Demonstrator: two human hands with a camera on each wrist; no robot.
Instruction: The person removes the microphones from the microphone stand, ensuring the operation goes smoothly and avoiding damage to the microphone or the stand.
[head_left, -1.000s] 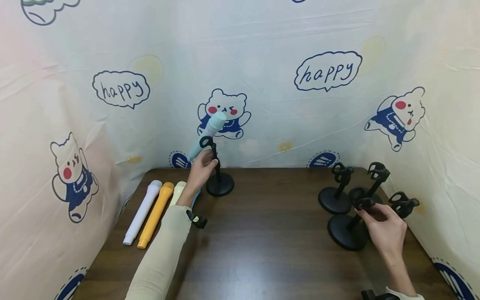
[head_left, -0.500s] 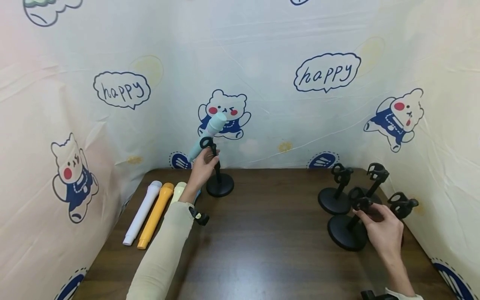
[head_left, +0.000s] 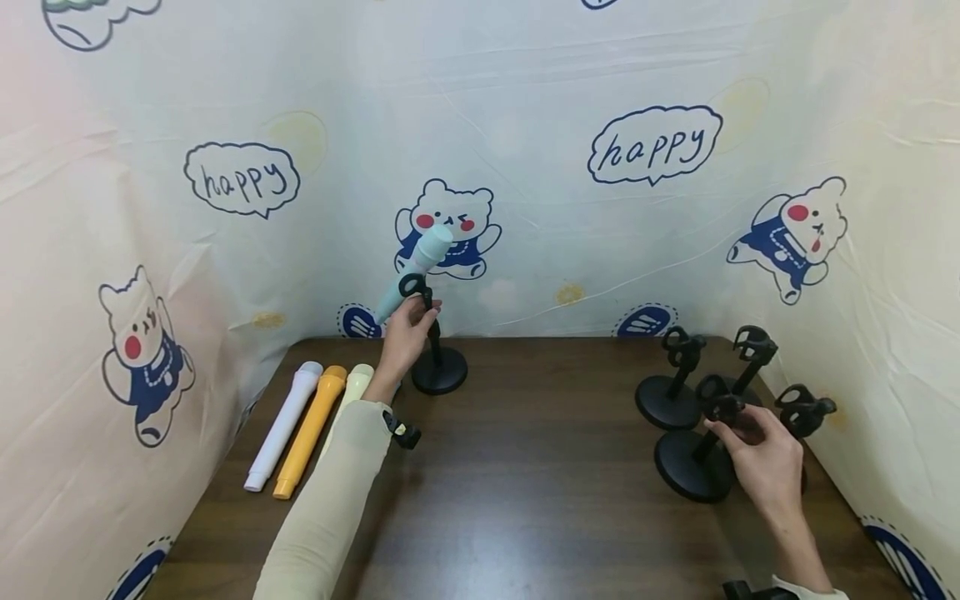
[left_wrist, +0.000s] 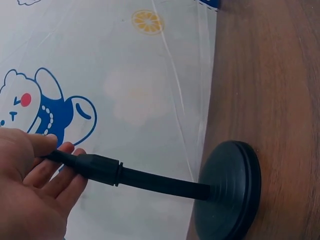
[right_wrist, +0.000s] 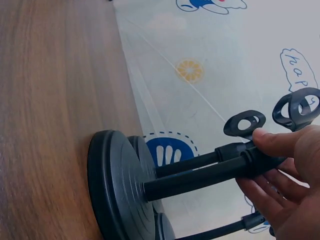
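Note:
A light-blue microphone (head_left: 431, 247) leans in the ring clip of a black desktop microphone stand (head_left: 440, 372) at the back left of the table. My left hand (head_left: 405, 337) pinches the upper pole of that stand just under the clip; in the left wrist view, thumb and fingers meet around the pole (left_wrist: 100, 169). At the right, my right hand (head_left: 768, 467) grips the upper pole of a second black microphone stand (head_left: 693, 468), whose clip holds no microphone. Its round base (right_wrist: 120, 185) and pole show in the right wrist view, with thumb on top and fingers beneath.
Left of my left forearm lie a white microphone (head_left: 283, 427), an orange microphone (head_left: 311, 433) and a pale-green microphone (head_left: 358, 383), the last partly hidden by the sleeve. More black stands (head_left: 667, 402) crowd around my right hand. A printed cloth (head_left: 525, 167) borders the brown table (head_left: 525, 483).
Both hands keep hold of their stands. My left wrist has shifted slightly to the right, and my right hand slightly to the left.

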